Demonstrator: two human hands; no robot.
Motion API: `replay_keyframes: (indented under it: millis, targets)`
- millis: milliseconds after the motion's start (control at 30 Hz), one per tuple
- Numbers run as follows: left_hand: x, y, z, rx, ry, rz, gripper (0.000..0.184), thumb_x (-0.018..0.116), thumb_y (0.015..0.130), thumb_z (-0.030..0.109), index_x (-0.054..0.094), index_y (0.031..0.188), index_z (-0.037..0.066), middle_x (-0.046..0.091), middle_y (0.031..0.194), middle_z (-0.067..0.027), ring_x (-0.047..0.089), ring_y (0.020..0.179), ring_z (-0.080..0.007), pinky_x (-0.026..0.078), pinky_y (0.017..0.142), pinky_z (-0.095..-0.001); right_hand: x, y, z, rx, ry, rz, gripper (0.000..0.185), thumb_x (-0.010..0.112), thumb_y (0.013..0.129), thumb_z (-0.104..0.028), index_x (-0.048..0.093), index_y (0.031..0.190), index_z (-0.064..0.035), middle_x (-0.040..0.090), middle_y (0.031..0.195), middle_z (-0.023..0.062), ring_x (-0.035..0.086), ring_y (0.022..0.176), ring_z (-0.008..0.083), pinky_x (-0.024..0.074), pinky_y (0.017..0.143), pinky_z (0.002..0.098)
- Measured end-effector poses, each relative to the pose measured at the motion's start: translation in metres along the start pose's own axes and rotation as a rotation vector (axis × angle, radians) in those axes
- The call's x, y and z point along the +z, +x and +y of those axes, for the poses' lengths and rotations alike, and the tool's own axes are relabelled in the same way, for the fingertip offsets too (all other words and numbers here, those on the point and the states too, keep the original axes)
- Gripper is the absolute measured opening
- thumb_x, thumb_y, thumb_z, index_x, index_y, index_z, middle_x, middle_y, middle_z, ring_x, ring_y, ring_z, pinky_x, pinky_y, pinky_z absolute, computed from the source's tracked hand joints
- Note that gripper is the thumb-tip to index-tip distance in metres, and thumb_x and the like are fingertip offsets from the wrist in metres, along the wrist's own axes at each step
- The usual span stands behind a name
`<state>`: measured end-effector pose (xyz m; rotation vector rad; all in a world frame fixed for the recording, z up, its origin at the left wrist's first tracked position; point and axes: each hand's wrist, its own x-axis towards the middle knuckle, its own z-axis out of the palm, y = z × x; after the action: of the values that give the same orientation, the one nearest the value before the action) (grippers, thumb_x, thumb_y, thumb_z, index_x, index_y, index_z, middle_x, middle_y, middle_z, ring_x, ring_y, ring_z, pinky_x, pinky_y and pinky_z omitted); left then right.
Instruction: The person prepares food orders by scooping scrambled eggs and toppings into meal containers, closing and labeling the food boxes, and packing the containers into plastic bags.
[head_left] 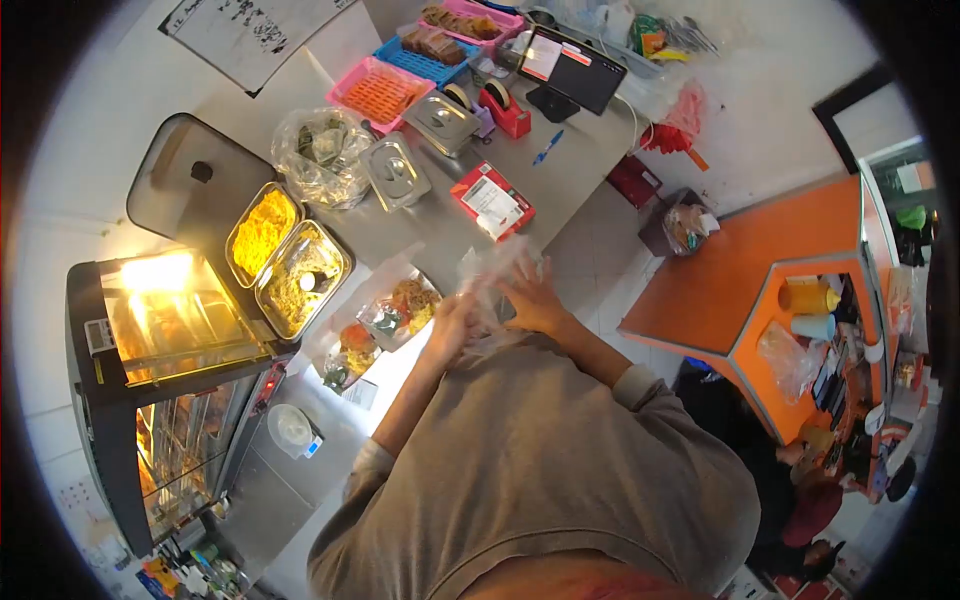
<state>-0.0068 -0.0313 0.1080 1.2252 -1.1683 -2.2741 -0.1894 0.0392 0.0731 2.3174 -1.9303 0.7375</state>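
- Note left hand [453,326] curled at clear plastic [478,268] — cannot tell pinch.
- Note right hand [532,302] spread, plastic's 3 o'clock.
- Tension evenly — clear of food portion [414,297], 9 o'clock.

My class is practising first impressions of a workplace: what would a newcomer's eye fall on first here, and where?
Probably the glowing warming cabinet at the left of the view, with bright yellow food just above and right of it. Next, the large orange counter on the right. Near the centre, the left grip and right grip are at some clear plastic.
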Motion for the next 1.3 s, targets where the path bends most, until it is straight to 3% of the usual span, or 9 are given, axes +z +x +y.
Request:
replay_keyframes:
  millis: [167,267,500,733,767,900,967,1067,1300]
  targets:
    - [-0.048,-0.029,0.024,0.167,-0.308,0.248,0.049,0.043,0.098,0.043,0.043,0.138,0.016,0.026,0.061,0.0091,0.024,0.049,-0.0036,0.018,0.038,-0.018,0.05,0.073,0.099,0.473,0.822,-0.436,0.068,0.072,0.075,-0.034,0.043,0.134,-0.0152,0.036,0.142,0.0147,0.041,0.124,0.0385,0.037,0.093,0.0565]
    - [-0.038,-0.044,0.039,0.048,-0.382,0.255,0.047,0.039,0.098,0.045,0.041,0.14,0.022,0.025,0.061,0.0086,0.024,0.049,-0.0035,0.017,0.037,-0.0169,0.079,0.114,0.108,0.733,0.048,-0.217,0.099,0.08,0.063,-0.045,0.027,0.143,-0.0236,0.032,0.145,0.0151,0.04,0.126,0.0403,0.0318,0.098,0.0604]
    - [-0.016,-0.003,0.049,-0.005,-0.497,0.219,0.052,0.042,0.094,0.053,0.036,0.141,0.032,0.031,0.062,0.0082,0.025,0.046,-0.0035,0.021,0.034,-0.0157,0.053,0.127,0.114,0.958,0.054,-0.354,0.116,0.082,0.053,-0.043,0.013,0.145,-0.0293,0.043,0.13,0.0136,0.048,0.117,0.0362,0.0384,0.093,0.0564]
    - [-0.02,0.082,0.029,-0.09,-0.862,-0.128,0.045,0.044,0.095,0.05,0.042,0.135,0.03,0.032,0.062,0.0057,0.026,0.045,-0.0036,0.022,0.034,-0.016,-0.104,0.098,0.134,0.573,-0.383,-0.163,0.104,0.082,0.054,-0.036,0.028,0.141,-0.0217,0.044,0.127,0.0151,0.045,0.115,0.0391,0.0373,0.091,0.055]
    - [-0.03,0.103,0.02,-0.2,-0.942,-0.224,0.041,0.05,0.092,0.052,0.049,0.088,0.011,0.031,0.059,0.0069,0.027,0.045,-0.0038,0.024,0.036,-0.0185,-0.119,0.098,0.128,0.446,-0.277,-0.092,0.104,0.083,0.053,-0.034,0.028,0.141,-0.0203,0.044,0.127,0.016,0.043,0.116,0.0388,0.0359,0.093,0.0543]
    - [-0.033,0.134,0.017,-0.105,-0.946,-0.371,0.04,0.046,0.095,0.046,0.052,0.109,0.009,0.054,0.074,0.0014,0.052,0.058,-0.01,0.046,0.047,-0.0247,-0.096,0.105,0.1,-0.062,0.354,0.225,0.104,0.083,0.05,-0.027,0.031,0.139,-0.0132,0.041,0.132,0.0174,0.037,0.125,0.0374,0.0284,0.104,0.0521]
    - [-0.005,0.111,0.054,-0.124,-0.756,0.023,0.038,0.044,0.097,0.04,0.048,0.127,0.016,0.06,0.084,-0.0026,0.06,0.068,-0.0152,0.053,0.055,-0.0293,-0.057,0.099,0.079,-0.141,0.464,0.126,0.103,0.082,0.052,-0.023,0.031,0.14,-0.0119,0.039,0.137,0.0142,0.033,0.129,0.0375,0.0262,0.106,0.053]
    - [-0.03,0.122,0.039,-0.08,-0.769,-0.234,0.038,0.044,0.098,0.032,0.045,0.133,0.017,0.064,0.1,-0.0084,0.064,0.089,-0.0241,0.056,0.073,-0.0391,0.002,0.08,0.07,-0.147,0.567,-0.162,0.104,0.083,0.052,-0.019,0.029,0.141,-0.014,0.037,0.139,0.0112,0.032,0.13,0.037,0.0269,0.107,0.0531]
    - [-0.057,0.131,-0.052,-0.17,-0.15,-0.03,0.024,0.046,0.097,0.037,0.052,0.096,0.014,0.036,0.059,0.0037,0.032,0.042,-0.0085,0.031,0.034,-0.0231,0.021,0.073,0.111,0.176,-0.224,-0.626,0.103,0.083,0.057,-0.016,0.028,0.143,-0.0279,0.039,0.139,0.0115,0.04,0.123,0.0382,0.0361,0.1,0.0471]
